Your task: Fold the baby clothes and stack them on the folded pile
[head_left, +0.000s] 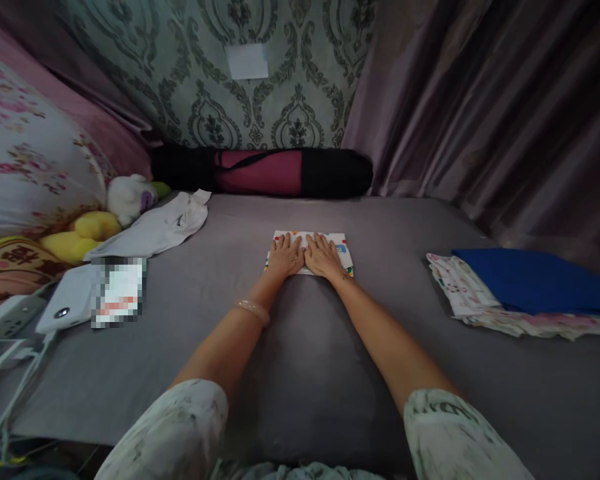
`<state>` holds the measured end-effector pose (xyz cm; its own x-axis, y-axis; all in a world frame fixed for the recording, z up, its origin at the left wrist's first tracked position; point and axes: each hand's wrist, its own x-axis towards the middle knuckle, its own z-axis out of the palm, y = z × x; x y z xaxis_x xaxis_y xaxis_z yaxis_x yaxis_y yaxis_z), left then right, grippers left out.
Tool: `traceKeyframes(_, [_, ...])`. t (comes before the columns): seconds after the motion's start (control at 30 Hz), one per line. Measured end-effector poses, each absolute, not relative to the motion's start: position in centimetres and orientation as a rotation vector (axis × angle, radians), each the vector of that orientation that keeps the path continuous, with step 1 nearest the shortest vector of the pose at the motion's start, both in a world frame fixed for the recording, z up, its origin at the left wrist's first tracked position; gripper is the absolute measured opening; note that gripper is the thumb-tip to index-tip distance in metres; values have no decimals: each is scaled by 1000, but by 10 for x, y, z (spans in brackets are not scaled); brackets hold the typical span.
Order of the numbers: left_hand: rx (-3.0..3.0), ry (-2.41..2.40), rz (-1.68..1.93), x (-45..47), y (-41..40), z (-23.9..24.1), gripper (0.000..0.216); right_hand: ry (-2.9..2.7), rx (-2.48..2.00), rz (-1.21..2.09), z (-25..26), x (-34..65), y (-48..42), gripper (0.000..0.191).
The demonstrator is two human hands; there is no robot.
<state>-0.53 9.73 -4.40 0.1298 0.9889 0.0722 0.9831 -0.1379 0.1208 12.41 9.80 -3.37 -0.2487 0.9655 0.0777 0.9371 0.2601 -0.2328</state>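
Note:
A folded white cloth with coloured prints [347, 259] lies flat on the grey sheet in the middle of the bed. My left hand [285, 255] rests palm down on its left half, fingers stretched out and pointing away from me. On the right half, close beside it, my right hand [323, 255] lies flat with its fingers spread. The thumbs nearly meet at the middle. Both palms cover much of the cloth, so its print shows mostly along the edges.
At right lies a stack of folded cloths [460, 287] under a blue cloth [535, 280]. A white garment [155, 227], plush toys [130, 197], a white power bank [73, 298] and a power strip [13, 317] with cables lie at left. A black-and-maroon bag [260, 172] lines the wall.

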Motion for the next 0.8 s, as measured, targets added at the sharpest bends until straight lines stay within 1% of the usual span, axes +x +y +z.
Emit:
traceKeyframes(0.17, [2224, 2117, 258, -5, 98, -43, 63, -2121, -1926, 187, -38, 120, 102, 57])
traceKeyframes(0.3, [2205, 2116, 286, -5, 98, -45, 71, -1926, -2059, 149, -44, 119, 107, 63])
traceKeyframes(0.43, [2212, 2110, 278, -7, 99, -46, 73, -1819, -2136, 135, -47, 119, 110, 70])
traceKeyframes(0.6, [2277, 2047, 211, -18, 102, -44, 77, -1927, -2144, 183, -42, 132, 108, 73])
traceKeyframes(0.8, [2366, 1869, 131, -36, 105, -40, 80, -2276, -1996, 347, -32, 171, 102, 66])
